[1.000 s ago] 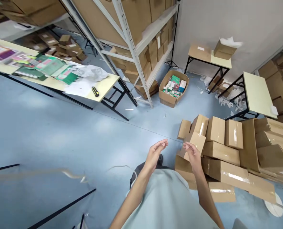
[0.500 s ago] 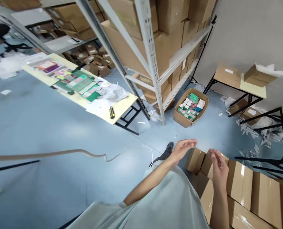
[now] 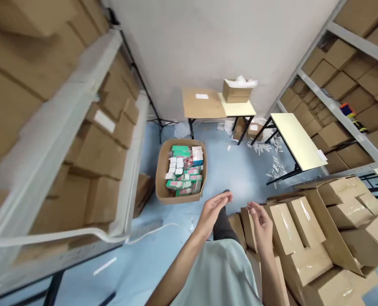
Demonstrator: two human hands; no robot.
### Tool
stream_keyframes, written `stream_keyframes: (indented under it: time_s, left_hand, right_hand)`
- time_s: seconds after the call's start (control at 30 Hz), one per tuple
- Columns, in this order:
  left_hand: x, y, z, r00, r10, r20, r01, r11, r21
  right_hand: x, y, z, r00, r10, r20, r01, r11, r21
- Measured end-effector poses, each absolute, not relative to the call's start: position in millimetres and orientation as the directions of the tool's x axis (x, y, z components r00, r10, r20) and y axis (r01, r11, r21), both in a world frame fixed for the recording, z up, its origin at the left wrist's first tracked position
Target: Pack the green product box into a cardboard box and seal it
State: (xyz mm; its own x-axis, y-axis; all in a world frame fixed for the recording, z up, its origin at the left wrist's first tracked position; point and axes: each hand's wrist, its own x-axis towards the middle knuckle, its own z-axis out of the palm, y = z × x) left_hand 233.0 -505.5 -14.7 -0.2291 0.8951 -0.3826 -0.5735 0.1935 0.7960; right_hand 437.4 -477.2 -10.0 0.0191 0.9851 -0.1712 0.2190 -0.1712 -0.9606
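Observation:
My left hand is held out in front of my body, its fingers stretched and close together, with nothing visible in it. Opposite it, my right hand hovers near several taped cardboard boxes, its fingers loosely bent and the thumb raised. No held object shows there; a tiny pale spot at the fingertips is too small to make out. A gap separates the two hands. Beyond my left hand, an open cardboard carton on the floor holds many small green and white packets.
Loaded shelving stands close on the left, with another rack at right. Ahead are a table bearing an open box and a second table. A white cable crosses at lower left. Scraps litter the blue floor.
My view has turned right: the table with the cutter is out of sight, and the carton and right-hand rack have come into view. Both hands stay raised and apart.

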Motion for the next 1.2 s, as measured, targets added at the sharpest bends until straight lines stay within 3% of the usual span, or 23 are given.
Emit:
stream_keyframes:
  time_s: [0.13, 0.4, 0.63, 0.83, 1.03, 1.2]
  left_hand:
    - [225, -405, -10, -0.214, 0.904, -0.369, -0.500, 0.224, 0.837]
    - [244, -200, 23, -0.137, 0.932, -0.335, -0.413, 0.254, 0.875]
    - [258, -102, 29, -0.035, 0.929, -0.369, -0.358, 0.333, 0.872]
    - [251, -32, 4, 0.005, 0.926, -0.378, -0.443, 0.341, 0.829]
    - [204, 36, 0, -0.012, 0.936, -0.351, -0.512, 0.296, 0.806]
    - [123, 93, 11, -0.125, 0.939, -0.321, -0.581, 0.192, 0.790]
  right_hand:
    - [435, -384, -19, 0.077, 0.987, -0.141, 0.126, -0.150, -0.981]
    - [451, -204, 11, 0.150, 0.985, -0.082, 0.008, -0.085, -0.996]
    - [462, -136, 12, 0.244, 0.963, -0.114, 0.002, -0.118, -0.993]
    - [442, -100, 2, 0.309, 0.941, -0.139, 0.026, -0.155, -0.988]
    - [383, -22, -1, 0.198, 0.967, -0.160, 0.092, -0.181, -0.979]
    - [305, 69, 19, 0.063, 0.996, -0.062, 0.185, -0.073, -0.980]
